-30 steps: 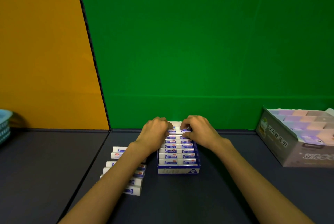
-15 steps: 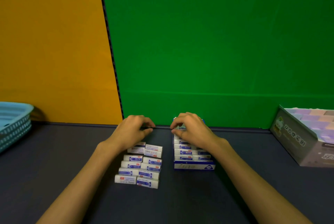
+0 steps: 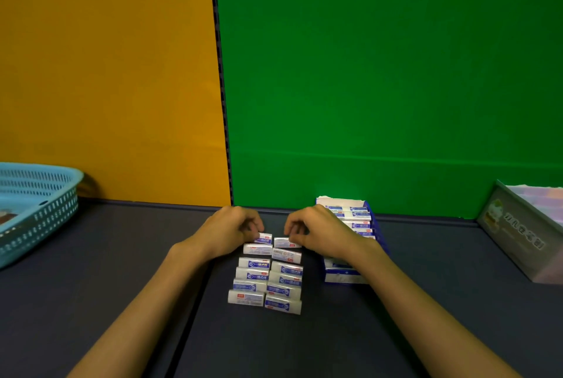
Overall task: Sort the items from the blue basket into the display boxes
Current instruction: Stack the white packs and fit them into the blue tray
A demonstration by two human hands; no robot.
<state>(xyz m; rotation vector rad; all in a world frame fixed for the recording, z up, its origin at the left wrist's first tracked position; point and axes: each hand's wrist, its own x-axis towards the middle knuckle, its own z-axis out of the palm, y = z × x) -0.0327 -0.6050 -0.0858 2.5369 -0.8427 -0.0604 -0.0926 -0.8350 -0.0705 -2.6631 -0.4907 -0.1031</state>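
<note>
Small white-and-blue eraser packs lie in two columns on dark bench, just left of blue display box already holding rows of same packs.

Left hand pinches far-left pack; right hand pinches far-right pack. Both packs seem on bench, not yet lifted.

Step judged: pickup of pair for boxing. Next: lift, carry right, seat in box.

Blue basket far left; second display box far right.
</note>
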